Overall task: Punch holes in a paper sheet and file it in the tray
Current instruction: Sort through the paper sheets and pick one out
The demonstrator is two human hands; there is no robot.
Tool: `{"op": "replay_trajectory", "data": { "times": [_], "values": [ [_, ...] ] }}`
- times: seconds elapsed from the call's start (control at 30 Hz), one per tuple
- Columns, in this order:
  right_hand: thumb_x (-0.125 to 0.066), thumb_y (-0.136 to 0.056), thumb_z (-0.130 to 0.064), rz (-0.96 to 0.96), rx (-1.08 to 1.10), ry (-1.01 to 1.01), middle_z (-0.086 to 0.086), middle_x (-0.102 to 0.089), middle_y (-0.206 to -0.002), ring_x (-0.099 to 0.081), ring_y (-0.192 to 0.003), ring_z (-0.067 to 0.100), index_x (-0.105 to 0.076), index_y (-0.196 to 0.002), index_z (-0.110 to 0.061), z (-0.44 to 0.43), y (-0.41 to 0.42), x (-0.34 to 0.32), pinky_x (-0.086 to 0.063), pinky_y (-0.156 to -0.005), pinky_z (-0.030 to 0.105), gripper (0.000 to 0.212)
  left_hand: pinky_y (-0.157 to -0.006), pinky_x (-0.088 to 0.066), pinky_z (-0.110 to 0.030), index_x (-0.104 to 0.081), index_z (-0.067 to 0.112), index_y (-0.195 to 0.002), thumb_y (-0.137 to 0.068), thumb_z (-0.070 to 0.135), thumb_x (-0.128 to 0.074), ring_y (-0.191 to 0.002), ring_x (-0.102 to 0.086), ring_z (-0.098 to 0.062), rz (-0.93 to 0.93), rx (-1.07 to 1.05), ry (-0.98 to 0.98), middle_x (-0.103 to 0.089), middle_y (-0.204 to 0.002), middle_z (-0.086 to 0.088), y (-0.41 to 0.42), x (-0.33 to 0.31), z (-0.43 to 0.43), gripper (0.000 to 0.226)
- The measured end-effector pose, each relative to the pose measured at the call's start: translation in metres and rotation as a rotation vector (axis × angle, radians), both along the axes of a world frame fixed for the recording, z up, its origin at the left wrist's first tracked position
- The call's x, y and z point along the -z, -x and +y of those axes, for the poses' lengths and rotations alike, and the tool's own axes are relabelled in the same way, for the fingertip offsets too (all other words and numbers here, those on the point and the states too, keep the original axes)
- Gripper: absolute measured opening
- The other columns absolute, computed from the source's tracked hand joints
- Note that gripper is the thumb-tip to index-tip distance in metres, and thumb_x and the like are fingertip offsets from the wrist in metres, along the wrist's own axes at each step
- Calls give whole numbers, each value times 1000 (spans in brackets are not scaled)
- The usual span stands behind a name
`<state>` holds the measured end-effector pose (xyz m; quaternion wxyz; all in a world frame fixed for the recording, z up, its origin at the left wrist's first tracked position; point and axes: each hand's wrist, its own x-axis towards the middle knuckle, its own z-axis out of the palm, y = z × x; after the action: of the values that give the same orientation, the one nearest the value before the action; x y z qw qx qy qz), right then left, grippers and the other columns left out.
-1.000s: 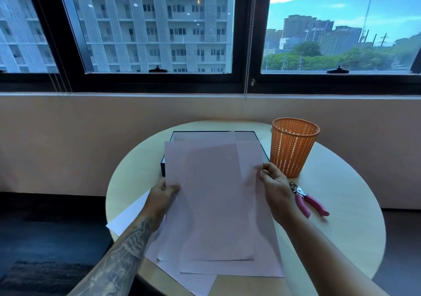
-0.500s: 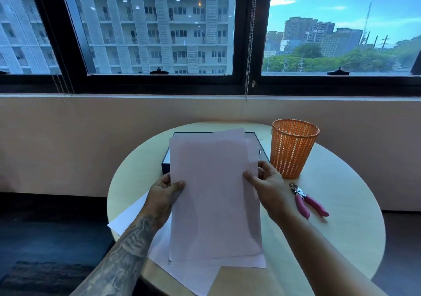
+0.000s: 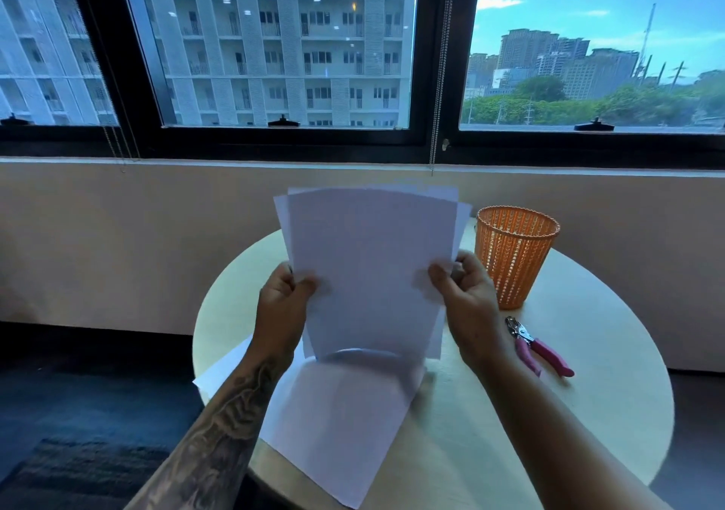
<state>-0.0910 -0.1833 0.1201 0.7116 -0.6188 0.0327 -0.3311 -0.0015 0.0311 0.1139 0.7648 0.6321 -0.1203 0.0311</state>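
Note:
I hold a small stack of white paper sheets (image 3: 372, 266) upright over the round table, bottom edges resting on the sheets below. My left hand (image 3: 282, 301) grips the stack's left edge and my right hand (image 3: 463, 294) grips its right edge. More white sheets (image 3: 337, 431) lie flat on the table under the stack, reaching past the near edge. A pink-handled hole punch (image 3: 537, 346) lies on the table right of my right wrist. The dark tray is hidden behind the raised sheets.
An orange mesh basket (image 3: 514, 258) stands at the back right of the pale round table (image 3: 588, 411), close to my right hand. A wall and a window ledge run just behind the table. Dark floor surrounds it.
The sheets lay flat over the tray under both hands; I have gathered them and tipped the stack upright, so the tray is now covered from sight.

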Motion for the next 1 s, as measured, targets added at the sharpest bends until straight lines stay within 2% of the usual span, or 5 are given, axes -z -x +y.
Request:
{"op": "replay_trajectory", "data": {
  "times": [0.27,0.53,0.8,0.87,1.0],
  "values": [
    [-62,-97,-6,81,29,30,2,-76,-98,-71,-94,25,-70,-101,-32,2,-8,16,-56,-91,49,28,-68,-55,-21,-67,13,-95,-94,-4,-56,-74,-71,-15,26,1,-8,-75,-88,-1,2,9,-7,20],
    [-58,-96,-1,130,47,104,-5,-75,-90,-70,-86,19,-64,-100,-27,10,-12,29,-58,-77,35,27,-82,-57,-35,-68,18,-106,-96,4,-57,-92,-72,-22,7,-10,-117,-76,-100,-1,1,25,-6,20],
    [-52,-97,0,161,27,96,6,-72,-97,-68,-85,19,-61,-101,-26,20,-11,32,-59,-78,40,28,-67,-53,-16,-68,17,-110,-95,5,-59,-85,-70,-12,-54,-51,-202,-74,-99,3,0,42,0,21],
    [-52,-98,-3,137,0,71,9,-72,-98,-68,-86,22,-62,-102,-24,19,-13,31,-57,-81,46,23,-63,-52,-17,-69,13,-106,-95,7,-59,-79,-68,-16,-39,-95,-201,-74,-93,0,-5,40,3,16],
    [-54,-103,-17,129,3,141,6,-70,-98,-67,-90,17,-62,-107,-23,9,-17,36,-53,-83,35,11,-71,-55,-35,-71,12,-101,-94,11,-60,-80,-67,-24,4,-190,-220,-74,-93,-6,-21,34,22,13]
  ]
}}
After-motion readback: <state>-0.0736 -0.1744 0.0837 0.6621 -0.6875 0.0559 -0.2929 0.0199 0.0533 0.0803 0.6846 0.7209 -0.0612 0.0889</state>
